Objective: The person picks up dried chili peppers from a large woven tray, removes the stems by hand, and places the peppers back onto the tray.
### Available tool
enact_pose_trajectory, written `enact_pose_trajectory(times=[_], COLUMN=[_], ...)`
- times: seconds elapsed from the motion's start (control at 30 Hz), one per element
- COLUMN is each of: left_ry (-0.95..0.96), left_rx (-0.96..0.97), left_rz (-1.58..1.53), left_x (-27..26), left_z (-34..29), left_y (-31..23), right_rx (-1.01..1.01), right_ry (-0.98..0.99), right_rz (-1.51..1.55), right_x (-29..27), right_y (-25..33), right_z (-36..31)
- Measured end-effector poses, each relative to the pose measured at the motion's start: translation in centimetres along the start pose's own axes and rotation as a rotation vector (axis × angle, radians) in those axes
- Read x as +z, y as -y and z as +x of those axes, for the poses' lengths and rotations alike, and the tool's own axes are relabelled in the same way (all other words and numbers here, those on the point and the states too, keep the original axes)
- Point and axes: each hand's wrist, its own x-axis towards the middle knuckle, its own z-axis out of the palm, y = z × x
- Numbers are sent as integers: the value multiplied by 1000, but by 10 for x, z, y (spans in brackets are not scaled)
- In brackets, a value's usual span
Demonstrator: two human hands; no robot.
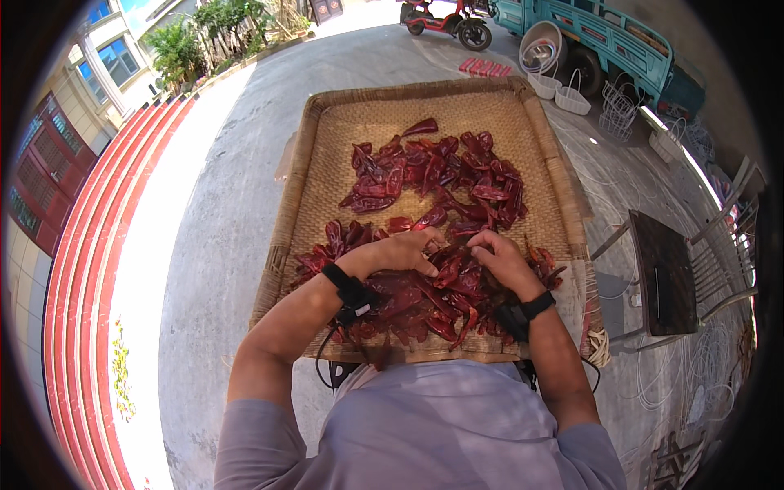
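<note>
Under my headset view, dark red dried chillies (425, 220) cover a tan woven bamboo tray (327, 155) with a basket-weave pattern. Black wrist straps (351, 294) band both my forearms; my shirt (425, 433) is pale lilac-grey. Left of the tray, grey concrete (229, 204) meets red-striped steps (90, 269). Beyond the tray stand a teal truck (604, 41), a red scooter (445, 20) and white wire baskets (572, 98).

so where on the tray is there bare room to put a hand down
Bare weave runs along the woven tray's far and left rims, beside the dried red chillies. The near end is crowded: left hand and right hand rest on the thick pile.
</note>
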Motion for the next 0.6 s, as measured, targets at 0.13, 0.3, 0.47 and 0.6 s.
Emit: enact_pose_trajectory(times=[0.13, 0.3, 0.47, 0.6], left_ry=[40, 9, -20, -101], left_rx=[40, 24, -15, -20], left_rz=[53, 18, -36, -97], left_x=[1, 2, 4, 5], left_z=[5, 5, 2, 2], left_y=[12, 6, 3, 6], right_rx=[14, 16, 42, 41], right_ry=[13, 35, 38, 40], right_rz=[2, -67, -63, -51], right_x=[2, -1, 0, 0], right_y=[2, 0, -3, -2], right_z=[1, 1, 2, 2])
